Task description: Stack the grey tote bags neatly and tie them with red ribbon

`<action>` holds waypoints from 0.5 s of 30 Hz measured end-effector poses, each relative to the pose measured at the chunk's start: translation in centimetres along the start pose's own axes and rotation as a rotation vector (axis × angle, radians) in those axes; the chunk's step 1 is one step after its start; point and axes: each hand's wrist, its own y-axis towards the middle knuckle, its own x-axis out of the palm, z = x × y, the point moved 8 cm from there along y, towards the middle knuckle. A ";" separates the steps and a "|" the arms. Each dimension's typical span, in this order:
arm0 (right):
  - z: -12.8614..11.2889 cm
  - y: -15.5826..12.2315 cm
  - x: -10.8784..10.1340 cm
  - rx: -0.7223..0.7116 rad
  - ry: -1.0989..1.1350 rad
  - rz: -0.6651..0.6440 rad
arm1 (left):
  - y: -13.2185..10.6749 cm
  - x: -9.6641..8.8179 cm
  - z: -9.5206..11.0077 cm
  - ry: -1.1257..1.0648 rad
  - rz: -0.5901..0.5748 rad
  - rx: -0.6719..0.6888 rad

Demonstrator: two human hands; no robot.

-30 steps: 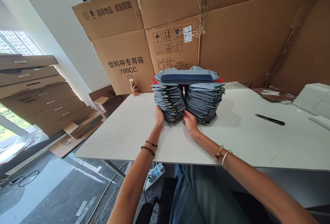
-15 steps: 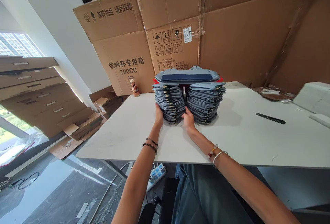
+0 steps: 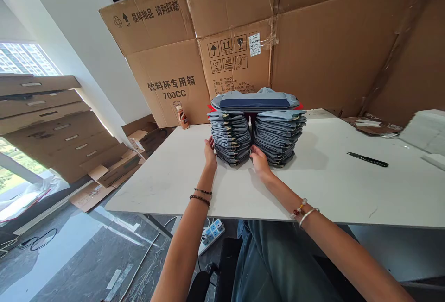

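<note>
Two tall stacks of flat, folded grey-blue items stand side by side on the white table: a left stack (image 3: 229, 140) and a right stack (image 3: 278, 137). Whether they are bags or garments I cannot tell. Across the top behind them lies another grey-blue bundle (image 3: 255, 103) with a navy band and red bits at its ends. My left hand (image 3: 210, 154) is upright along the left stack's outer side, fingers extended. My right hand (image 3: 260, 160) has its fingers at the narrow gap between the stacks, low down; its fingertips are partly hidden. Neither hand grips anything visible.
A dark pen-like knife (image 3: 367, 159) lies on the table (image 3: 333, 186) to the right. At the back left stands a small brown bottle (image 3: 182, 117). A large cardboard sheet (image 3: 320, 52) walls the rear. A white block (image 3: 426, 130) sits at the right edge.
My left hand has eased slightly left and up, loosening from the left stack. My right hand has shifted a little right, toward the right stack. The stacks look unchanged.
</note>
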 end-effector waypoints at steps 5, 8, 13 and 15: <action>-1.8 -4.4 -0.5 -0.030 -0.281 -0.139 | -0.7 -2.6 0.0 0.064 0.100 -0.044; -4.3 -7.0 0.9 -0.229 -0.635 -0.333 | -2.1 -3.1 0.3 0.142 0.097 -0.013; -6.0 -8.2 2.0 -0.388 -1.028 -0.416 | -5.7 -2.0 0.9 0.302 -0.013 0.126; -6.0 -8.2 2.3 -0.409 -1.084 -0.439 | -6.7 -1.6 1.4 0.358 -0.044 0.208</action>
